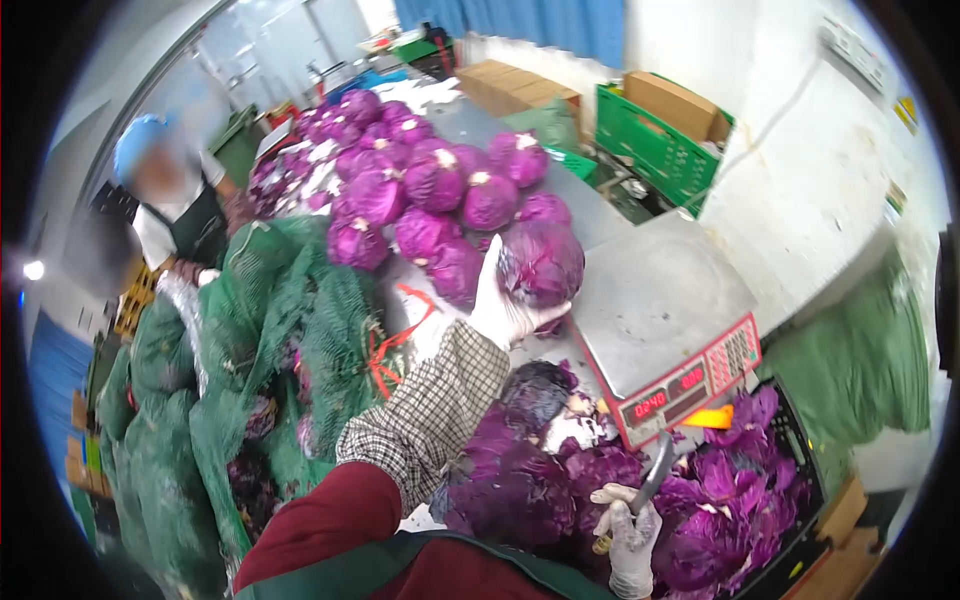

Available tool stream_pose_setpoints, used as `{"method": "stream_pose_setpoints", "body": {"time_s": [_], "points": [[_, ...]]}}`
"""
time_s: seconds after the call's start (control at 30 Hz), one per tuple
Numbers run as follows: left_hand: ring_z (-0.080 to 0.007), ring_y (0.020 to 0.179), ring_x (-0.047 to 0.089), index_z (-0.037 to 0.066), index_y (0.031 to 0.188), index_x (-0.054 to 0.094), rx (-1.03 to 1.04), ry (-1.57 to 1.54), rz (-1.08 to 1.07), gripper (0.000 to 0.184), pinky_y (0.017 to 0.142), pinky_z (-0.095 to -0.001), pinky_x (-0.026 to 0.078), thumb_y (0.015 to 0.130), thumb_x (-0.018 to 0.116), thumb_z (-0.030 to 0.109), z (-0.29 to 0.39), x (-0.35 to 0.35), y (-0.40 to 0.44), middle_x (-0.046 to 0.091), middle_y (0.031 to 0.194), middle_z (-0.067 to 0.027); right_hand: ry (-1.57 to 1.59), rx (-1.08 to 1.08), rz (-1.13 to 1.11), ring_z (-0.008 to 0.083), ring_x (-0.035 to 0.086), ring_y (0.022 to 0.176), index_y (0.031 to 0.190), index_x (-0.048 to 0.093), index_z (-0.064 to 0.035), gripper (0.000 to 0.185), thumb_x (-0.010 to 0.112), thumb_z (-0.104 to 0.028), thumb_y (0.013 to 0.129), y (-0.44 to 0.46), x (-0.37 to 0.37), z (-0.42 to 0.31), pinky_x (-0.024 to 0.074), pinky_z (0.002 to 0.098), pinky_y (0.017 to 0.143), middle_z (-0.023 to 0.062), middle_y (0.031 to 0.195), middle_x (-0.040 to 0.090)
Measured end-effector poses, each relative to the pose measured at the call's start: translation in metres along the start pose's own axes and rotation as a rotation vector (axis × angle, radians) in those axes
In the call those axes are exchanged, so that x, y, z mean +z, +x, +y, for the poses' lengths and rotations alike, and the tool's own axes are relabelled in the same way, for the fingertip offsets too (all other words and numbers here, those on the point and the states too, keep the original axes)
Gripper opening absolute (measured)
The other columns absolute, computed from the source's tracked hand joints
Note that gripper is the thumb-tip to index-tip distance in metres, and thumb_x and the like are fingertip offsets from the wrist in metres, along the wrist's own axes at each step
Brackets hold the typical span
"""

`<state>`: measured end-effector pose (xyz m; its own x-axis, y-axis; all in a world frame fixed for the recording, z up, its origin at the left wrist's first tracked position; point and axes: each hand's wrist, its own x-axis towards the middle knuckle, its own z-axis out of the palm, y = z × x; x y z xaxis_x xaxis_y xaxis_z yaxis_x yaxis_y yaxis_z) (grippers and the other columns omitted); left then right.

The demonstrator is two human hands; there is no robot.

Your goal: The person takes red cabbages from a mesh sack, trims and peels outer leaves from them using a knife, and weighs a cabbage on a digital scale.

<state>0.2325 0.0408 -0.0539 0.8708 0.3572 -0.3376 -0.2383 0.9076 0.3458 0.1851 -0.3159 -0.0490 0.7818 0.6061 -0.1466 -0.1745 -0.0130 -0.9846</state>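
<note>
My left hand (503, 302), in a white glove and checked sleeve, is closed around a red cabbage (541, 263), holding it up beside the scale (655, 295). Low in the view, my gloved right hand (630, 540) grips a knife (656, 472) with its blade pointing up. Below the scale, that hand is between darker cabbages (515, 490) and a black crate (800, 440) of loose purple leaves (720, 500). A pile of trimmed red cabbages (435, 180) lies on the table beyond my left hand.
Green mesh sacks (290, 330) with cabbages stand at the left, tied with red string (382, 362). A co-worker in a blue cap (142, 140) is behind them. Near the wall is a green crate (655, 150) holding cardboard. An orange object (710, 417) lies by the scale.
</note>
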Motion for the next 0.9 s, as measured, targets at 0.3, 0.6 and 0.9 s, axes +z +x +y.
{"method": "stream_pose_setpoints", "body": {"time_s": [0.3,0.6,0.9], "points": [[-0.0327,0.113,0.056,0.009,0.132,0.046,0.732,0.362,0.496,0.063,0.092,-0.057,0.046,0.083,0.068,0.041,0.089,-0.119,-0.083,0.054,0.127,-0.015,0.035,0.304,-0.025,0.0031,0.045,0.049,0.116,0.058,-0.0017,0.029,0.054,-0.023,0.096,0.012,0.014,-0.01,0.0317,0.0171,0.041,0.005,0.088,0.065],[-0.0426,0.133,0.029,-0.01,0.141,0.021,1.23,1.327,1.096,0.106,0.113,-0.0457,0.021,0.068,0.08,0.04,0.127,-0.151,-0.016,0.027,0.141,-0.033,-0.042,0.27,-0.047,0.0048,0.047,0.05,0.117,0.057,-0.0007,0.032,0.054,-0.024,0.096,0.006,0.03,-0.012,0.0336,0.018,0.04,0.0085,0.093,0.065],[-0.0355,0.118,0.052,-0.005,0.127,0.05,0.795,1.785,0.745,0.07,0.102,-0.0394,0.04,0.083,0.061,0.048,0.112,-0.106,-0.214,0.054,0.126,-0.0249,-0.198,0.16,-0.318,0.0111,0.056,0.056,0.123,0.053,-0.0019,0.04,0.053,-0.033,0.096,-0.028,0.047,-0.044,0.0506,0.0254,0.052,0.0141,0.109,0.064]]}}
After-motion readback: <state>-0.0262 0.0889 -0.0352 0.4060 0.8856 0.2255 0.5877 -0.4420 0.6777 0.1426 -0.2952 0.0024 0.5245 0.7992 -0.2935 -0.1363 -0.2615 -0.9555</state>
